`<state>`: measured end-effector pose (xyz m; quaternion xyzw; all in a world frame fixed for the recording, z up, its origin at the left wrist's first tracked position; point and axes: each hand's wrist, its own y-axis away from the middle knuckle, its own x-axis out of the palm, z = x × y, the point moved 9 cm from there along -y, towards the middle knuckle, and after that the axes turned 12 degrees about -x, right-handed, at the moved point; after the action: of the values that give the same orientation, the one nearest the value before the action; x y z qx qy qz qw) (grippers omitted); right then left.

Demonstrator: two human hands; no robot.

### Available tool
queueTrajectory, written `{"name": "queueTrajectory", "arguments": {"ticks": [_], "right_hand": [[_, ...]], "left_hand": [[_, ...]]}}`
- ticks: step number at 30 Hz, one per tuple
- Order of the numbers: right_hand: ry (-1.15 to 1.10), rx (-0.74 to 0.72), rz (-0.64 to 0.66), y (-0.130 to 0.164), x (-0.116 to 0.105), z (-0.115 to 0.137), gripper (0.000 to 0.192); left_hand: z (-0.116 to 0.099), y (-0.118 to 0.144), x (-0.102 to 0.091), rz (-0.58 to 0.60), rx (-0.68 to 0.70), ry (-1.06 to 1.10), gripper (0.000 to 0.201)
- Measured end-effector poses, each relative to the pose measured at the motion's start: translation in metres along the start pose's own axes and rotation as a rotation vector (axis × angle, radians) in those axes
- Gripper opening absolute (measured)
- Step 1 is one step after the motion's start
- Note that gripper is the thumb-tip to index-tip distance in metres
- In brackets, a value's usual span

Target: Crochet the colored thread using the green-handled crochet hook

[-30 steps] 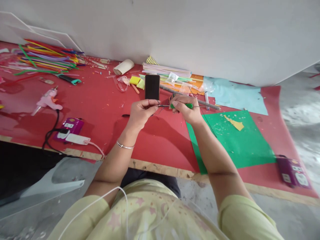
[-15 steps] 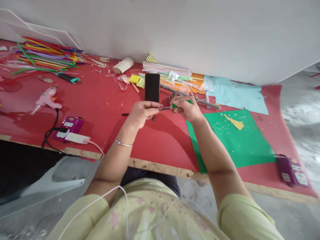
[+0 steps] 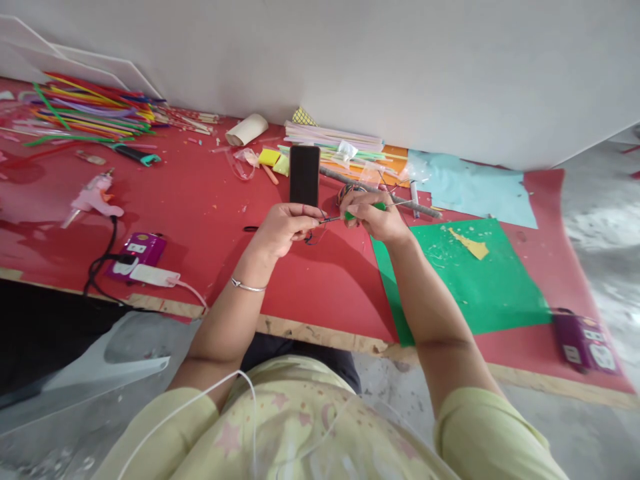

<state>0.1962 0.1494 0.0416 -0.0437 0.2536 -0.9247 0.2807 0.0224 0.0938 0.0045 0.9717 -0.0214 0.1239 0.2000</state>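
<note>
My right hand (image 3: 375,215) is closed around a crochet hook (image 3: 381,207) with a green handle, its thin shaft pointing left. Dark yarn (image 3: 311,239) loops at the shaft's tip, where my left hand (image 3: 289,227) pinches it between thumb and fingers. The two hands are close together above the red table. Partly hidden behind my right hand is a multicoloured ball (image 3: 345,193), apparently of yarn. Thin wire-like strands (image 3: 400,202) show beyond the right fingers. Just behind my left hand a dark-screened phone (image 3: 305,175) is propped up.
A green sheet (image 3: 460,287) with a yellow scrap lies to the right, below a light blue sheet (image 3: 480,190). A stick (image 3: 420,208) and straws (image 3: 335,137) lie behind the hands. To the left are a pink glue gun (image 3: 95,195), a purple socket box (image 3: 143,250) and coloured strips (image 3: 100,110).
The hook's shaft shows a little more between the hands, and the dark yarn loop beneath the left fingers has shifted slightly. Both hands keep their grips.
</note>
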Motion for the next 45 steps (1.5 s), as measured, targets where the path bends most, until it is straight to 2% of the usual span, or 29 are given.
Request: {"name": "queueTrajectory", "arguments": {"ticks": [6,12,18,21,25,32,38,45], "right_hand": [[0.071,-0.033,0.057,-0.002,0.003,0.011,0.04],[0.177,-0.186,0.142,-0.004,0.01,0.033,0.04],[0.227,-0.27,0.189,-0.004,0.014,0.044,0.04],[0.265,-0.315,0.212,-0.005,0.015,0.048,0.037],[0.366,-0.385,0.279,-0.003,0.024,0.056,0.037],[0.549,-0.404,0.419,0.006,0.042,0.06,0.034],[0.568,-0.413,0.404,0.005,0.041,0.06,0.037],[0.543,-0.391,0.405,0.005,0.042,0.058,0.035]], "left_hand": [[0.001,0.002,0.002,0.002,-0.051,0.006,0.02],[0.0,0.003,0.002,-0.002,-0.038,-0.001,0.018],[0.001,0.002,0.002,-0.003,-0.02,-0.047,0.022],[0.001,0.0,0.0,-0.022,0.029,-0.079,0.028],[-0.004,-0.002,-0.007,-0.105,0.168,-0.132,0.025],[-0.015,0.002,-0.016,-0.278,0.354,-0.371,0.023],[-0.022,0.007,-0.016,-0.337,0.413,-0.462,0.023],[-0.023,0.008,-0.017,-0.335,0.417,-0.458,0.023]]}}
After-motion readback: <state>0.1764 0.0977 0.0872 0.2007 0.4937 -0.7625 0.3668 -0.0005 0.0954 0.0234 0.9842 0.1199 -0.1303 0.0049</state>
